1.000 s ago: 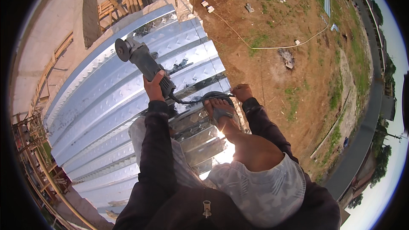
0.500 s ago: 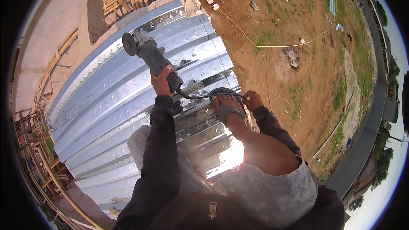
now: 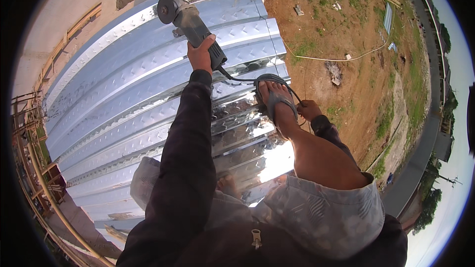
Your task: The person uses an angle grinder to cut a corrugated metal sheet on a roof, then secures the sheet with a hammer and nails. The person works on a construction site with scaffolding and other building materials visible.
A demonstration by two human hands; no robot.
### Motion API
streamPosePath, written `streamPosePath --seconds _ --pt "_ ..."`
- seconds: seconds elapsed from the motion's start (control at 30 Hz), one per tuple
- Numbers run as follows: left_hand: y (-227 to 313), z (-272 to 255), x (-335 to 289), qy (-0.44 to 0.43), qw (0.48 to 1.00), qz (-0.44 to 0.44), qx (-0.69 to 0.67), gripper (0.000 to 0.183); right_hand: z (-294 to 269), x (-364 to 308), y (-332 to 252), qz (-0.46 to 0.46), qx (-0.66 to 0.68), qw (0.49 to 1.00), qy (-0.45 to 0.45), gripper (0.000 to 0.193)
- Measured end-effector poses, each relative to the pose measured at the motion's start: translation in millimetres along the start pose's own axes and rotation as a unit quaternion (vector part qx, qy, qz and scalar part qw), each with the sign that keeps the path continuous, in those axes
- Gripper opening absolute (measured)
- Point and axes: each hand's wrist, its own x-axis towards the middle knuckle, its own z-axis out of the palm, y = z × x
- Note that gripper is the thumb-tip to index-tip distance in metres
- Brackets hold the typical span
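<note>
Angle grinder held out over the ribbed metal sheeting

The left hand (image 3: 200, 54) grips the grinder (image 3: 190, 27), its long axis running away toward the sheeting's (image 3: 123, 94) far edge, disc leading. The right hand (image 3: 309, 110), closed at the near-right edge by the sandalled foot (image 3: 274, 101), seems to hold the cord.

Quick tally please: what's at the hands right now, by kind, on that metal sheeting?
Angle grinder, in the left hand: 1
Power cord, running back from the grinder: 1
Sandal, on the foot: 1
Corrugated metal deck: 1
Hands, with the right hand at the deck's edge: 2
Total: 6
</note>
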Motion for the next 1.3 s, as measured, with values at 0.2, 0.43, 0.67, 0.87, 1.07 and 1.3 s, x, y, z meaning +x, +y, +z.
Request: streamPosePath --seconds 0.2,0.43,0.67,0.87,1.07,1.3 --pt "-5 2 7 0.015 0.993 0.058 0.105 0.059 -64 -14 -93 -0.124 -0.041 0.960 0.246 0.026" --pt "-11 1 19 0.033 0.993 0.057 0.095 0.062 -78 -92 -157 -0.241 -0.280 0.929 0.015 0.036" --pt "-11 2 7 -0.017 0.996 0.084 0.035 0.048 16 -120 -96 -0.003 -0.053 0.932 -0.358 0.039" --pt "-2 -12 9 -0.044 0.998 0.034 0.027 0.047 90 -102 -51 -0.171 -0.012 0.972 -0.159 0.051" --pt "3 -15 14 -0.061 0.998 0.004 0.036 0.053 91 -96 -52 -0.261 -0.070 0.953 -0.141 0.044" --pt "-6 16 -68 -0.142 0.983 0.021 0.115 0.051 105 -62 -13 -0.239 0.033 0.967 -0.087 0.040"
